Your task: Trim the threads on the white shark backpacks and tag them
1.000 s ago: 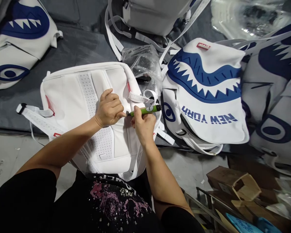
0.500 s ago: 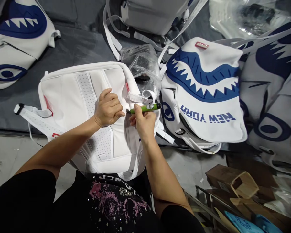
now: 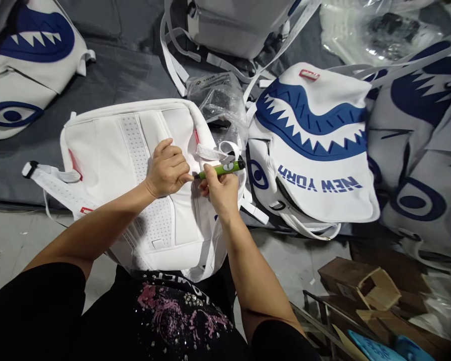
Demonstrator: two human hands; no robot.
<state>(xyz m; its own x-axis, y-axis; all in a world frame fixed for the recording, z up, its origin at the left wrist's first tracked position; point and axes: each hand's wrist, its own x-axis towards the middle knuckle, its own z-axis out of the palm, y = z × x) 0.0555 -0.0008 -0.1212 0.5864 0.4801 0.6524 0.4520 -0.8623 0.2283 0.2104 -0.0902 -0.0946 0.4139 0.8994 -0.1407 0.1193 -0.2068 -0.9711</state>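
Over the last second, little change is noted. The backpack [image 3: 188, 215] is found where it was, back panel up at the near edge of the dark worktop [image 3: 113, 70], its lower end close against the person's black shirt. The green pen [image 3: 228, 167] has been shifted slightly leftward across the panel, and its dark tip is now seen close to the left thumb. From this, the same close work at one spot is judged to be in hand, with no change of grip.

Right hand [image 3: 224, 193]: pen pinched between thumb and fingers, black end pointed away to the right. Left hand [image 3: 169, 169]: rested on the panel with fingers curled, thumb extended toward the pen tip; whether any fabric is gripped cannot be told. The hands are held near each other but apart. Contact between tip and panel cannot be confirmed; no mark can be made out.

Surroundings: a clear plastic bag [image 3: 218, 95] is placed just beyond the backpack; a second backpack, lettered "NEW YORK" [image 3: 323, 175], is laid to its right, shark-mouth print upward. An opened cardboard box [image 3: 346, 281] is seen below the worktop.
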